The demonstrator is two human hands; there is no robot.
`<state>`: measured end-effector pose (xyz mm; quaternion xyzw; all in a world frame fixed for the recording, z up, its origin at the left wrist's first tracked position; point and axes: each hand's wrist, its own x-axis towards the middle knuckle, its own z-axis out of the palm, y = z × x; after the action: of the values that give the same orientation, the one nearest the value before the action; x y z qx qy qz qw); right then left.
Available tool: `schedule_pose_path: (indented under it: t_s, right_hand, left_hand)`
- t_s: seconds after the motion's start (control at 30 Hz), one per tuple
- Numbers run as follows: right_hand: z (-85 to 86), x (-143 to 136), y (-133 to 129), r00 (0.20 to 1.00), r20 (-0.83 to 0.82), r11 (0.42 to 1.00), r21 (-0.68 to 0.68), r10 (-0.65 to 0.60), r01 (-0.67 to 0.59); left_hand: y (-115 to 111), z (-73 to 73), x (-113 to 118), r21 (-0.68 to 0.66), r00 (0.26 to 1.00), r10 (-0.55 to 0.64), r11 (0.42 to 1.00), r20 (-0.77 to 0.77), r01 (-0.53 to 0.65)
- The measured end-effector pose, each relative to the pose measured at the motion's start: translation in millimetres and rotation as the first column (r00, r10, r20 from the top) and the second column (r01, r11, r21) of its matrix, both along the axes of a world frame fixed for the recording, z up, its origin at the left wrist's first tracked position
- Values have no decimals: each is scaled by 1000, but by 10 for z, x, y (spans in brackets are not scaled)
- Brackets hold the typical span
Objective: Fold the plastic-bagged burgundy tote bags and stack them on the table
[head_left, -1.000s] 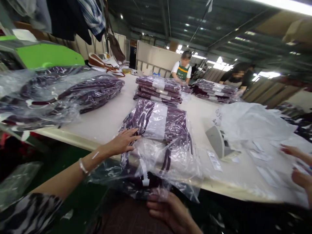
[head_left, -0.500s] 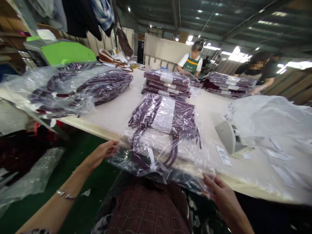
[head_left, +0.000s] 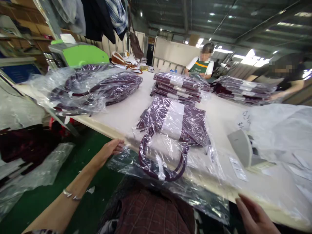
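Observation:
A dark purple bag in a clear plastic sleeve lies on the pale table, a white band around its middle. Its looped handles point toward me, and the sleeve's open end hangs over the front edge. At the sleeve's left corner, my left hand has its fingers closed on the plastic. To the right of the sleeve, apart from it, my right hand is partly in view, fingers apart and holding nothing.
Stacked wrapped bags stand behind, more at left and another pile at right. A grey-white dispenser, labels and white plastic lie right. Two people stand across the table. A green machine sits back left.
My right hand has let go of the sleeve's right corner and moved right. The handles now form a rounder loop inside the plastic. The view has shifted left.

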<state>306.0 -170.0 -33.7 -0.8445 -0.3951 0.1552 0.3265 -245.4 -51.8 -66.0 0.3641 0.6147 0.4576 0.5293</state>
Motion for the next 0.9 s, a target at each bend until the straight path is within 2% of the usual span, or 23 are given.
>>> schedule_pose_path:
  t_s: [0.03,0.07,0.1,0.17,0.2,0.23,0.37,0.43,0.5,0.57,0.63,0.77,0.9]
  right_hand:
    - [124,-177,143,983,159,988,104,95,-112]
    - [239,-397,319,930,300,934,219,211,-282]
    - [340,-653,525,841,410,824,289,353,-488]
    - [495,-1232,996,629,584,562,326,512,-760]
    - [550,-1537,1241,528,638,472,277,561,-837]
    - [593,-1842,1480,450,665,414,225,596,-882]
    - [662,-2938,2254,237,672,226,106,702,-968]
    - [631,-3341,2526,114,665,180,-31,738,-983]
    - [558,-3610,2748,10,653,175,-188,757,-966]
    - [462,-3741,2927,-56,649,170,-280,758,-945]
    - [369,-3755,3056,-98,665,141,-297,741,-945]
    - [252,-3599,3192,-140,669,101,-307,730,-946]
    - [227,-3443,3271,-58,591,119,-256,804,-959]
  left_hand:
    - [47,9,42,0,1000,-5,1000,-16,5]
    - [90,17,86,16,998,7,1000,-59,-6]
    - [125,23,129,45,993,33,999,-115,-28]
    - [163,29,196,109,972,93,992,-217,-70]
    - [167,30,216,128,962,112,988,-249,-81]
    - [163,28,229,140,956,126,986,-265,-91]
    - [123,3,251,162,953,165,979,-252,-127]
    - [119,-19,259,162,956,193,974,-220,-159]
    - [136,-46,256,132,960,214,972,-182,-192]
    - [167,-77,237,98,960,237,969,-146,-225]
    - [203,-111,207,90,953,277,959,-122,-267]
    - [260,-178,177,124,933,348,933,-92,-336]
    - [274,-224,178,120,926,350,935,-144,-335]
